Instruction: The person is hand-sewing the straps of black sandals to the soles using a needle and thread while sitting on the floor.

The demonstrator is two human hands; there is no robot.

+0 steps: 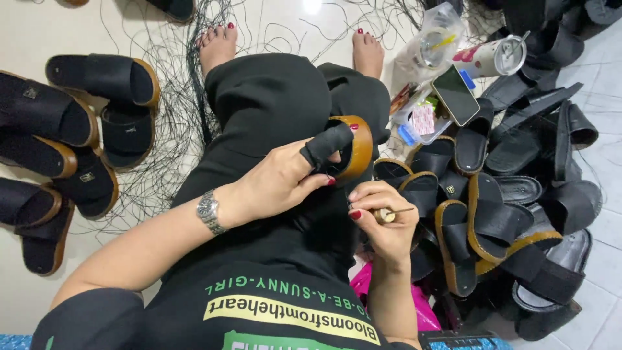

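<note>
On my lap, my left hand grips a black sandal tight; right hand pinches a lil tool w/ closed fingers.

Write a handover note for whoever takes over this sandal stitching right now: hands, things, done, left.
Left hand: holds the black sandal with tan sole on the lap, a black guard on the index finger.
Right hand: pinches a small awl-like tool beside the sandal.
Heap of sandals lies to the right, separate sandals to the left, loose black thread on the floor.
Done: cannot tell how far the stitching has got.
Left: the sandal in hand; which pile is finished is unclear.
</note>
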